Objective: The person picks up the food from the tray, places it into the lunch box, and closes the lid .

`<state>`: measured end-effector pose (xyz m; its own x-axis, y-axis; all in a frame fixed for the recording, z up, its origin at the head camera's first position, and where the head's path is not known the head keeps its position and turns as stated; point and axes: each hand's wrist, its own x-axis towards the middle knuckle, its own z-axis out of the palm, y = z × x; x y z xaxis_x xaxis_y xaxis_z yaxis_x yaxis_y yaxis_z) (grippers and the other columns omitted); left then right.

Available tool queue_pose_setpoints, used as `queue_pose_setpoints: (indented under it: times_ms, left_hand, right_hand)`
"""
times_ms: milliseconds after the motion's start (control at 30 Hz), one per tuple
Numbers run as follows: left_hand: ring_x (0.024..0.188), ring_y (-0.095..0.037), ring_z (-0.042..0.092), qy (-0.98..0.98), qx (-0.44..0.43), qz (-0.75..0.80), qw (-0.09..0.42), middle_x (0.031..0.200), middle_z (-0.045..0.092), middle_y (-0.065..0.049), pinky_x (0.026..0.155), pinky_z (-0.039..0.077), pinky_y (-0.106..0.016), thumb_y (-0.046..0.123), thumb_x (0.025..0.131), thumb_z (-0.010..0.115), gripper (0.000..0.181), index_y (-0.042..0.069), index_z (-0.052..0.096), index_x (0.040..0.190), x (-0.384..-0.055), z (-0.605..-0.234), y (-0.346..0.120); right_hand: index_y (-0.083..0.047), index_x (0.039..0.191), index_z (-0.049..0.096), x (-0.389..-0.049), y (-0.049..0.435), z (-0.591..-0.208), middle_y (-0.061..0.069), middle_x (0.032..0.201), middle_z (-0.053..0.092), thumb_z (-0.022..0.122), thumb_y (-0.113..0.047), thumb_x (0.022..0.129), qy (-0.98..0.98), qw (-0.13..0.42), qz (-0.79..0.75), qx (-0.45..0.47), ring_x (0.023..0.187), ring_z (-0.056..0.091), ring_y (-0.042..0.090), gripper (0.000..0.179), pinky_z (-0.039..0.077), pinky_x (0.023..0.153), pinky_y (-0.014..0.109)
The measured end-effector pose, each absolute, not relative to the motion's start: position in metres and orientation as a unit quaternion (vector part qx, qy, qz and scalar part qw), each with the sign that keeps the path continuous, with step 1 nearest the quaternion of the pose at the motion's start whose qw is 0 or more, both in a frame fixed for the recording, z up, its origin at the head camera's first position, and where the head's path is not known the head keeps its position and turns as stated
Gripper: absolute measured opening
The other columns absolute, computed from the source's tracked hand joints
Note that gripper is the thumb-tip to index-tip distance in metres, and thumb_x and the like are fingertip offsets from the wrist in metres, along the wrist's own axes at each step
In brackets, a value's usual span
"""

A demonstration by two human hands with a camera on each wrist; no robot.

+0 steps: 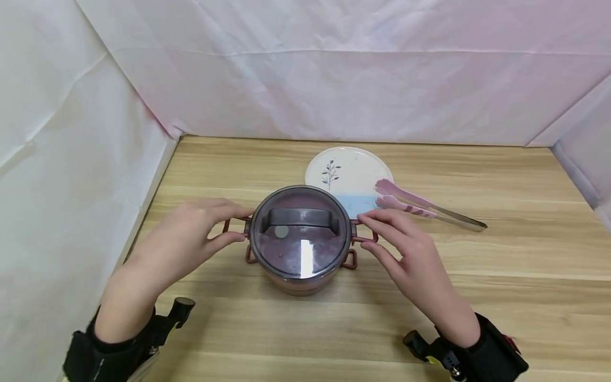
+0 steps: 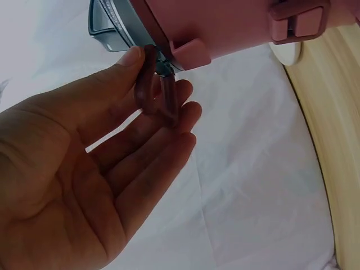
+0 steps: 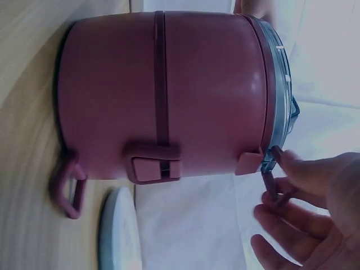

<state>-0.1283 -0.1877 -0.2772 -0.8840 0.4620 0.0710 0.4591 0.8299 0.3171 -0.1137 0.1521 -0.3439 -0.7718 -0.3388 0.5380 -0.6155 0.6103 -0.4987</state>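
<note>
A reddish-pink stacked lunch box (image 3: 214,90) stands upright on the table in front of me, under a clear grey lid (image 1: 300,249) with a raised handle (image 1: 298,217). In the left wrist view my left hand (image 2: 112,152) pinches a brown-red clasp loop (image 2: 147,84) at the lid's rim, thumb on one side and fingertips on the other. Across the lid, my right hand (image 1: 406,244) holds the opposite clasp (image 3: 270,183) between thumb and fingers. Both clasps stick outward from the box. A middle clasp (image 3: 152,169) lies flat against the wall, while a loop (image 3: 77,197) juts out near the base.
Behind the box lies a round white plate (image 1: 353,170) with a leaf print and a blue band. Pink-tipped tongs (image 1: 458,216) rest partly over its right edge. White cloth (image 1: 324,95) walls the table's back and left side.
</note>
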Motion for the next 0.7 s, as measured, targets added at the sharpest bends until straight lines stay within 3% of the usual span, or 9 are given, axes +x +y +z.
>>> queue_pose_setpoints:
  times_ms: [133,367,700]
  left_hand:
    - [0.105,-0.022,0.071,0.960,0.232,0.159,0.012,0.117,0.074,0.001,0.091,0.056,-0.047,0.021,0.090,0.074,0.036,0.021,0.070,0.126,-0.128,-0.280,-0.187]
    - [0.106,-0.029,0.072,0.952,0.225,0.209,0.016,0.119,0.074,-0.001,0.090,0.058,-0.047,0.018,0.090,0.073,0.033,0.014,0.069,0.123,-0.128,-0.291,-0.188]
    - [0.110,-0.030,0.071,0.914,0.233,0.331,-0.008,0.120,0.072,-0.010,0.092,0.057,-0.039,0.007,0.089,0.072,0.032,0.005,0.066,0.120,-0.126,-0.314,-0.194]
  right_hand:
    - [-0.011,0.128,0.068,-0.114,0.153,-0.349,0.003,0.118,0.070,0.081,0.000,0.077,-0.878,0.195,0.342,0.273,0.113,0.064,0.020,0.054,0.041,0.094,0.008]
    - [-0.015,0.126,0.068,-0.117,0.151,-0.356,0.000,0.118,0.072,0.081,-0.003,0.078,-0.875,0.159,0.382,0.252,0.114,0.065,0.016,0.051,0.040,0.104,0.009]
    - [-0.015,0.121,0.071,-0.117,0.142,-0.366,0.001,0.117,0.074,0.082,-0.003,0.077,-0.852,0.128,0.467,0.199,0.112,0.067,0.006,0.047,0.048,0.098,0.012]
